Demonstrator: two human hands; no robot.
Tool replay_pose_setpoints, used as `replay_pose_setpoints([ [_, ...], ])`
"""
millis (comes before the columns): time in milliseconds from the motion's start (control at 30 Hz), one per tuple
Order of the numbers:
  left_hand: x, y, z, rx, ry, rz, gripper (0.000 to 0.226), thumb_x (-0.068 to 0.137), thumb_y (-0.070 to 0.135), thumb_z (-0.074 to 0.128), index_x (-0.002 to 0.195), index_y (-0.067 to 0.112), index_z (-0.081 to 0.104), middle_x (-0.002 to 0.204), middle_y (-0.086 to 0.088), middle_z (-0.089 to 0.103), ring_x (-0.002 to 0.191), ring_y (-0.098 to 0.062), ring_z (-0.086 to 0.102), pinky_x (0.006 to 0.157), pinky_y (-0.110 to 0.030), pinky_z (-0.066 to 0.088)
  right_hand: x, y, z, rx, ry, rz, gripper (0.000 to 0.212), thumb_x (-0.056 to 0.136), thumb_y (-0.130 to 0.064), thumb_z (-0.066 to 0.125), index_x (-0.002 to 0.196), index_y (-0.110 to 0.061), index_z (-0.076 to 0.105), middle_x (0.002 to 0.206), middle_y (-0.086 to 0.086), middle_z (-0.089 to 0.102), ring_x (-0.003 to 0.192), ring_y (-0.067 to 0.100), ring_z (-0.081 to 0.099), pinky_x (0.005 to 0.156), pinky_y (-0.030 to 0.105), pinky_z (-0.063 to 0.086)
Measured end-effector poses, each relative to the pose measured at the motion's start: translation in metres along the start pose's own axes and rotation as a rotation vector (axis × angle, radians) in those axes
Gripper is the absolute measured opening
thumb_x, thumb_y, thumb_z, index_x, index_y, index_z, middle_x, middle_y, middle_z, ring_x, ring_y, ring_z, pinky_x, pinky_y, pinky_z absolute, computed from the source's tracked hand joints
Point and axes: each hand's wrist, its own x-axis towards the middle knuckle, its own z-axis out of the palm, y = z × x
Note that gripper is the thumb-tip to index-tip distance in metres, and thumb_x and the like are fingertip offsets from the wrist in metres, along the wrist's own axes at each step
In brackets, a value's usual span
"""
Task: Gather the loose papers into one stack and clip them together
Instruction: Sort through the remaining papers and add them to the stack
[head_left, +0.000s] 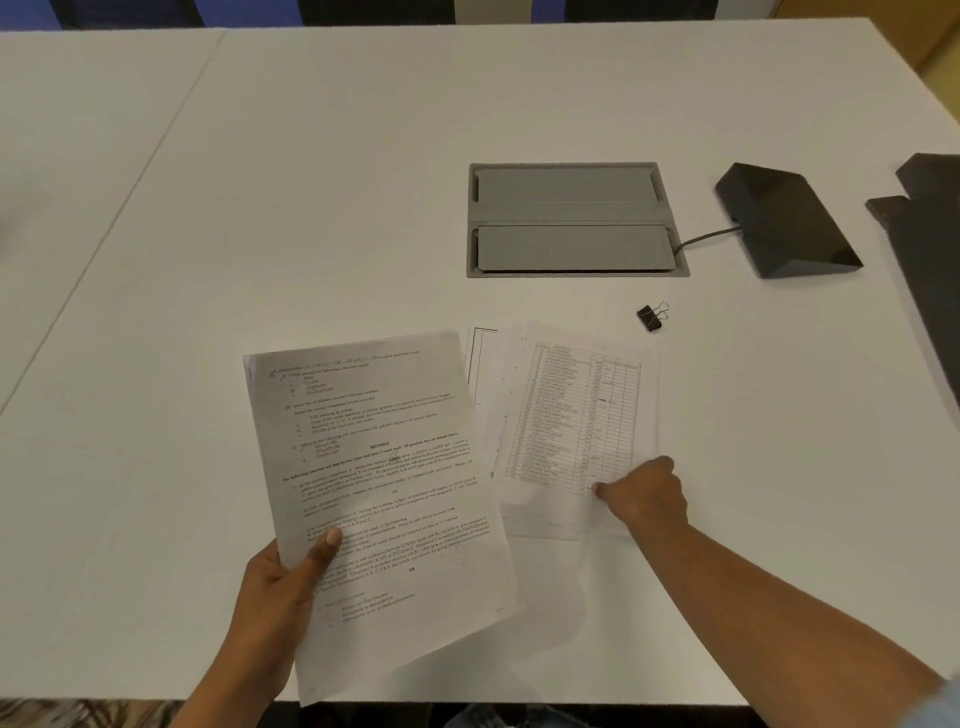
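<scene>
My left hand (280, 587) holds a printed text sheet (379, 499) lifted above the white table, thumb on top near its lower left edge. To its right, a loose pile of papers (566, 431) lies flat, topped by a sheet with a printed table. My right hand (644, 493) pinches the lower right corner of that top sheet. A black binder clip (652, 316) rests on the table just beyond the pile's far right corner, apart from both hands.
A grey recessed cable hatch (574, 221) sits in the table behind the papers. A black wedge-shaped device (784, 221) with a cord lies to its right, and a dark flat object (930, 249) is at the right edge. The table's front edge (571, 701) runs below my arms.
</scene>
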Motion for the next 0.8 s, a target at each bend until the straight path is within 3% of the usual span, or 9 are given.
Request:
replay_pose_setpoints([
  [167, 0.004, 0.000, -0.010, 0.006, 0.027, 0.001, 0.021, 0.092, 0.023, 0.064, 0.108, 0.012, 0.070, 0.090, -0.007, 0.080, 0.076, -0.034, 0.076, 0.064, -0.043, 0.061, 0.004, -0.003, 0.002, 0.097, -0.002, 0.054, 0.080, 0.064, -0.022, 0.090, 0.125, -0.001, 0.043, 0.119, 0.020, 0.062, 0.106, 0.038, 0.063, 0.080, 0.039, 0.052],
  [300, 0.008, 0.002, -0.014, -0.006, 0.023, 0.000, 0.020, 0.092, 0.023, 0.064, 0.108, 0.014, 0.070, 0.089, -0.005, 0.080, 0.077, -0.033, 0.076, 0.063, -0.042, 0.061, 0.002, 0.000, 0.003, 0.236, -0.001, 0.083, 0.080, 0.067, -0.012, 0.087, 0.135, 0.000, 0.045, 0.127, 0.020, 0.060, 0.110, 0.038, 0.061, 0.081, 0.042, 0.057],
  [367, 0.011, 0.004, -0.015, -0.018, 0.016, 0.002, 0.020, 0.092, 0.023, 0.063, 0.109, 0.013, 0.069, 0.090, -0.006, 0.080, 0.078, -0.035, 0.076, 0.065, -0.043, 0.061, 0.000, 0.001, 0.004, 0.289, -0.005, 0.082, 0.082, 0.073, -0.014, 0.083, 0.142, 0.000, 0.041, 0.135, 0.019, 0.056, 0.115, 0.038, 0.059, 0.085, 0.046, 0.057],
  [467, 0.015, 0.006, -0.017, -0.027, 0.004, -0.001, 0.020, 0.092, 0.024, 0.064, 0.109, 0.014, 0.068, 0.090, -0.006, 0.080, 0.077, -0.036, 0.076, 0.063, -0.044, 0.061, -0.001, 0.005, 0.000, 0.368, -0.007, 0.055, 0.077, 0.083, -0.018, 0.076, 0.147, -0.004, 0.036, 0.142, 0.017, 0.052, 0.123, 0.037, 0.055, 0.089, 0.038, 0.051],
  [633, 0.023, 0.011, -0.020, -0.049, -0.031, 0.025, 0.022, 0.092, 0.024, 0.064, 0.111, 0.015, 0.068, 0.094, -0.007, 0.080, 0.076, -0.030, 0.077, 0.061, -0.041, 0.061, -0.010, 0.022, -0.026, 0.562, -0.046, -0.090, 0.034, 0.086, -0.011, 0.071, 0.119, -0.005, 0.065, 0.117, 0.015, 0.070, 0.098, 0.030, 0.065, 0.088, 0.037, 0.052],
  [800, 0.033, 0.015, -0.021, -0.074, -0.058, 0.057, 0.023, 0.093, 0.025, 0.064, 0.114, 0.018, 0.068, 0.096, -0.004, 0.080, 0.082, -0.030, 0.077, 0.063, -0.040, 0.061, -0.044, 0.036, -0.065, 0.764, -0.092, -0.184, 0.041, 0.083, -0.010, 0.074, 0.123, -0.007, 0.064, 0.112, 0.008, 0.071, 0.103, 0.030, 0.067, 0.100, 0.050, 0.049],
])
